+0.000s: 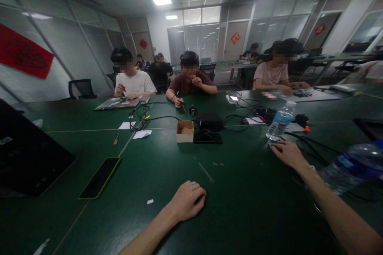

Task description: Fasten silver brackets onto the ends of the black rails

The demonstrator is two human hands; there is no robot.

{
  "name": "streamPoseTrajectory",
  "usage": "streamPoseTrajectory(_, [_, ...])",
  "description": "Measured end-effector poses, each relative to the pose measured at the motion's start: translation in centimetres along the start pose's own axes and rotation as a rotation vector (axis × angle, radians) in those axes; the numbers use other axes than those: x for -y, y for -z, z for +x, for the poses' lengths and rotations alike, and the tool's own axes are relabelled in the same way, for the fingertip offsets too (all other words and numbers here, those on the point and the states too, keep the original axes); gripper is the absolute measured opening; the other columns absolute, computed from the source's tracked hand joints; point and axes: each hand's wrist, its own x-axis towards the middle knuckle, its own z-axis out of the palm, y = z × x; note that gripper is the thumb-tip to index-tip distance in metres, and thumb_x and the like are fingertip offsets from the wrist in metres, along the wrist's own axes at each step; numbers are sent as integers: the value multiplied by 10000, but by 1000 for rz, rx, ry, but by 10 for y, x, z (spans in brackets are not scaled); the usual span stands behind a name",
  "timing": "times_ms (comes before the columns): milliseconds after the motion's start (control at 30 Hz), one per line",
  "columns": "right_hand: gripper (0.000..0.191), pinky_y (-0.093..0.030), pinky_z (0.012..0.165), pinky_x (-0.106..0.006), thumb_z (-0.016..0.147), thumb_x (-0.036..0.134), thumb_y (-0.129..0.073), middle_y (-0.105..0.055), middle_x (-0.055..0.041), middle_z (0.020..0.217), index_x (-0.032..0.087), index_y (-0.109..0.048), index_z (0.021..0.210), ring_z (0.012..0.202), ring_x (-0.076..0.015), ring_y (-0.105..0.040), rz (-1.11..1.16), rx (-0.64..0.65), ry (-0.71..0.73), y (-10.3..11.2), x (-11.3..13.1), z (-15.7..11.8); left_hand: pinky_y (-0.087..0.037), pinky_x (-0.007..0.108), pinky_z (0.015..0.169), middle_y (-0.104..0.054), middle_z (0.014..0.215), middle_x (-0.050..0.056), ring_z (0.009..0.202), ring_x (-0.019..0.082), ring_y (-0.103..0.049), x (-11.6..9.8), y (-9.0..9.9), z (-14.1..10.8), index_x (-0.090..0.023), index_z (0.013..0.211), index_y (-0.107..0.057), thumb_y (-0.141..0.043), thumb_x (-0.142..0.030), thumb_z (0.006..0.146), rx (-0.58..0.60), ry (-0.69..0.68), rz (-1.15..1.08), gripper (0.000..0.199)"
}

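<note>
My left hand [189, 201], with a ring on one finger, rests on the green table [233, 207] with its fingers curled in a loose fist. Nothing shows in it. Farther out to the right, my right hand [287, 153] lies palm down, its fingers stretched out beside the foot of a clear water bottle [279, 121]. A small pale scrap under its fingertips is too small to name. Near my right forearm lies a larger bottle with a blue label [353, 165], tilted. A phone with a green-edged case [100, 178] lies to the left of my left hand.
An open cardboard box [184, 137] stands mid-table beside a black box [210, 121]. Black cables [136, 123] run across the table. A dark panel [30, 155] stands at the left. Opposite, several people sit working, one with a screwdriver-like tool [183, 106] in hand.
</note>
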Motion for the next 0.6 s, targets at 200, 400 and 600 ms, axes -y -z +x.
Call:
streamPoseTrajectory(200, [397,-399,969,-385,862,350,-476,-661,-140,1143,127,-680,1119,1080,-292,-570,11,-5,-50,7,9,-2,-388,275,672,-655,826,25,751,165,-587,-2,2,1,-178,915,-610,-498,-152,877,7,11,5,122])
streamPoseTrajectory(400, [526,-343,992,-421,936,395,-320,-562,-231,1247,73,-550,1282,1182,-342,-475,19,-31,-342,28,18,-10,-398,277,698,-655,849,28,776,168,-591,0,2,0,-183,936,-609,-493,-157,882,12,12,-10,131])
streamPoseTrajectory(600, [768,-381,838,-512,864,606,-354,-473,-368,1230,-30,-551,1247,1134,-482,-455,60,123,-622,36,16,-9,-404,284,710,-658,852,23,785,169,-592,0,1,0,-184,939,-611,-495,-167,884,30,15,-1,129])
